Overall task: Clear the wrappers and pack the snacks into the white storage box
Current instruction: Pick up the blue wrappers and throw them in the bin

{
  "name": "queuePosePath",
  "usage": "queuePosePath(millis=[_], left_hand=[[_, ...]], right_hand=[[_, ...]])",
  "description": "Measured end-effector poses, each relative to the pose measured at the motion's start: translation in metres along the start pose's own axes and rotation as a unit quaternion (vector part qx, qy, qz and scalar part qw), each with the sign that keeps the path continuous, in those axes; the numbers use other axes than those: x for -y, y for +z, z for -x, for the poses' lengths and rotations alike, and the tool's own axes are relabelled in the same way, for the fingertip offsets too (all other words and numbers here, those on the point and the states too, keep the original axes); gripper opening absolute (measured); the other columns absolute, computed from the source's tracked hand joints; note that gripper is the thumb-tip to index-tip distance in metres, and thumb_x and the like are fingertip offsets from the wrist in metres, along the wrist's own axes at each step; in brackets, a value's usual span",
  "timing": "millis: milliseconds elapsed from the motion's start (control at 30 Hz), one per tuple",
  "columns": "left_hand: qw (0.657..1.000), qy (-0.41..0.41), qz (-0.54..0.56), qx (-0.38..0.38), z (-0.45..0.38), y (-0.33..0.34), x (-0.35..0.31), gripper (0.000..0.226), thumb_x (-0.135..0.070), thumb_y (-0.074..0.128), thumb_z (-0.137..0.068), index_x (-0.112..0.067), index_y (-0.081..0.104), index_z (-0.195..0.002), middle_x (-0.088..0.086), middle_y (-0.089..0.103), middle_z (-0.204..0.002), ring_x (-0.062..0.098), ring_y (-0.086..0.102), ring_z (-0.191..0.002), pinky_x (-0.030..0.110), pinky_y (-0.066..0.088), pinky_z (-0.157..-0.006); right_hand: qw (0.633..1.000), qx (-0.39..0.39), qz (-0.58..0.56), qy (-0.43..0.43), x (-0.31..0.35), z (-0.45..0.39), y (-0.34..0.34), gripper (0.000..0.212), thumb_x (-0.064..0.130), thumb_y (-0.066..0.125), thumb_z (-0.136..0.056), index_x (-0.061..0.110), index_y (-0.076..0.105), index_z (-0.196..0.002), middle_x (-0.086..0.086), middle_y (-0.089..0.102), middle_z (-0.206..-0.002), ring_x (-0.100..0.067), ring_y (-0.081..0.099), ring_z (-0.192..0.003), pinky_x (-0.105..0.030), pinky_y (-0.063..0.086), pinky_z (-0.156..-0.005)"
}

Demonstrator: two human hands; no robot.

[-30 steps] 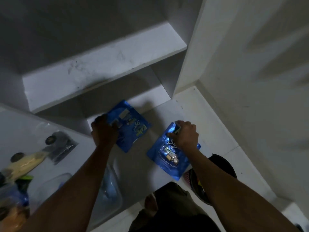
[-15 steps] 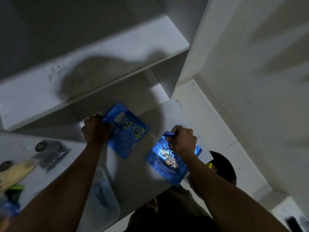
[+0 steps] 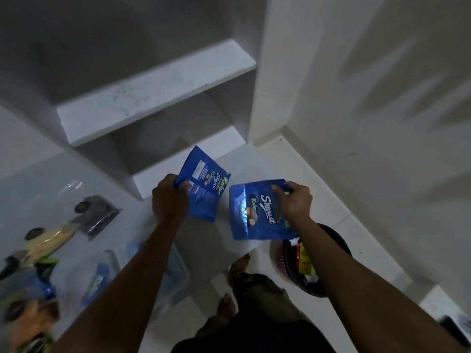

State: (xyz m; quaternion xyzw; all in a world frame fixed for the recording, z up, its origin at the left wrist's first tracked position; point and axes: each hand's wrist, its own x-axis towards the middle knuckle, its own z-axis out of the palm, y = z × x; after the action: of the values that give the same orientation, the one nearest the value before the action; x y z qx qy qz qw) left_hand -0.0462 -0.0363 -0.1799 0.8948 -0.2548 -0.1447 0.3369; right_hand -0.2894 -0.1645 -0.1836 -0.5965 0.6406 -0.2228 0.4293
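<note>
The left hand [image 3: 170,203] grasps a blue snack pouch [image 3: 204,184] by its lower left corner, fingers curled round the edge, so the pouch stands tilted up off the white counter [image 3: 211,247]. The right hand [image 3: 295,203] pinches the top right corner of a second blue pouch [image 3: 257,212], which hangs lifted just beside the first; the two pouches are near each other but apart. The second pouch's bottom edge reaches past the counter's front edge, above a dark round bin [image 3: 328,271] on the floor that holds wrappers. Left of the bin, under the left forearm, a clear plastic container [image 3: 175,271] sits near the counter's front edge with something blue inside, blurred. Further left of it lie more packets [image 3: 96,212], dark and pale, too blurred to tell apart. Behind the pouches a bare white shelf [image 3: 153,95] juts out, with open counter between shelf and hands. A wall [image 3: 382,123] closes the bin's right side.
</note>
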Motion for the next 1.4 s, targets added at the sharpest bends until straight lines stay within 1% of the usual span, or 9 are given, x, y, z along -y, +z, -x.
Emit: queuePosePath(millis=[267,433,567,767,900,1000,1100,1200,1400], left_hand=[[0.987,0.133,0.078,0.053,0.075,0.044,-0.091,0.022,-0.026,0.057,-0.096,-0.006,0.067,-0.094,0.013,0.071,-0.088,0.029,0.067,-0.079,0.031,0.051,-0.068],[0.974,0.178,0.098,0.101,0.132,0.093,-0.15,0.025,-0.029,0.055,-0.096,-0.008,0.068,-0.096,0.012,0.072,-0.09,0.029,0.067,-0.08,0.031,0.052,-0.068],[0.969,0.18,0.094,0.139,0.177,0.141,-0.176,0.026,-0.033,0.054,-0.095,-0.013,0.069,-0.09,0.011,0.072,-0.086,0.032,0.067,-0.08,0.043,0.058,-0.068],[0.971,0.155,0.06,0.174,0.238,0.216,-0.185,0.031,-0.024,0.055,-0.095,0.0,0.07,-0.083,0.019,0.071,-0.08,0.035,0.066,-0.072,0.029,0.044,-0.059],[0.973,0.103,0.012,0.205,0.262,0.26,-0.183,0.028,-0.024,0.055,-0.097,-0.001,0.07,-0.091,0.016,0.072,-0.09,0.028,0.066,-0.078,0.027,0.044,-0.063],[0.975,0.068,-0.005,0.214,0.271,0.291,-0.179,0.027,-0.025,0.057,-0.096,-0.002,0.071,-0.092,0.016,0.072,-0.089,0.032,0.067,-0.079,0.028,0.046,-0.062],[0.972,0.061,-0.024,0.226,0.277,0.313,-0.181,0.028,-0.028,0.059,-0.095,-0.002,0.07,-0.099,0.015,0.071,-0.094,0.033,0.066,-0.086,0.026,0.041,-0.066],[0.967,0.052,-0.053,0.246,0.277,0.325,-0.182,0.041,-0.036,0.059,-0.095,-0.005,0.064,-0.121,0.013,0.067,-0.115,0.03,0.061,-0.106,0.029,0.043,-0.079],[0.966,0.031,-0.061,0.248,0.275,0.315,-0.182,0.055,-0.049,0.055,-0.093,-0.013,0.055,-0.134,0.01,0.059,-0.134,0.028,0.054,-0.123,0.045,0.046,-0.101]], right_hand=[[0.967,-0.233,-0.101,-0.012,-0.027,0.033,-0.104,0.038,0.032,0.068,-0.09,-0.003,0.062,-0.075,-0.018,0.068,-0.072,-0.031,0.067,-0.069,-0.042,0.053,-0.062],[0.935,-0.328,-0.136,0.026,-0.052,0.041,-0.175,0.028,0.028,0.067,-0.091,0.007,0.062,-0.073,-0.006,0.064,-0.069,-0.017,0.056,-0.064,-0.027,0.044,-0.061],[0.919,-0.361,-0.143,0.07,-0.089,0.039,-0.209,0.031,0.03,0.067,-0.09,0.007,0.063,-0.071,-0.01,0.066,-0.069,-0.018,0.058,-0.064,-0.031,0.049,-0.062],[0.916,-0.354,-0.132,0.135,-0.156,0.031,-0.233,0.039,0.024,0.067,-0.091,0.014,0.05,-0.057,0.004,0.048,-0.05,-0.008,0.042,-0.048,-0.026,0.03,-0.054],[0.921,-0.317,-0.126,0.188,-0.203,0.012,-0.233,0.031,0.025,0.065,-0.09,0.006,0.062,-0.066,-0.008,0.061,-0.06,-0.026,0.059,-0.06,-0.033,0.047,-0.058],[0.925,-0.297,-0.109,0.211,-0.229,-0.003,-0.232,0.032,0.023,0.065,-0.091,0.0,0.064,-0.069,-0.008,0.061,-0.06,-0.021,0.054,-0.058,-0.029,0.044,-0.057],[0.934,-0.27,-0.101,0.211,-0.243,-0.015,-0.229,0.021,0.024,0.069,-0.09,0.005,0.075,-0.087,-0.005,0.071,-0.078,-0.013,0.058,-0.069,-0.024,0.044,-0.066],[0.941,-0.227,-0.115,0.224,-0.247,-0.02,-0.229,0.037,0.032,0.073,-0.088,0.009,0.071,-0.116,0.004,0.067,-0.101,-0.01,0.06,-0.093,-0.02,0.044,-0.08],[0.954,-0.176,-0.096,0.221,-0.243,-0.02,-0.235,0.046,0.038,0.072,-0.087,0.012,0.066,-0.124,-0.005,0.069,-0.122,-0.019,0.063,-0.113,-0.029,0.047,-0.097]])
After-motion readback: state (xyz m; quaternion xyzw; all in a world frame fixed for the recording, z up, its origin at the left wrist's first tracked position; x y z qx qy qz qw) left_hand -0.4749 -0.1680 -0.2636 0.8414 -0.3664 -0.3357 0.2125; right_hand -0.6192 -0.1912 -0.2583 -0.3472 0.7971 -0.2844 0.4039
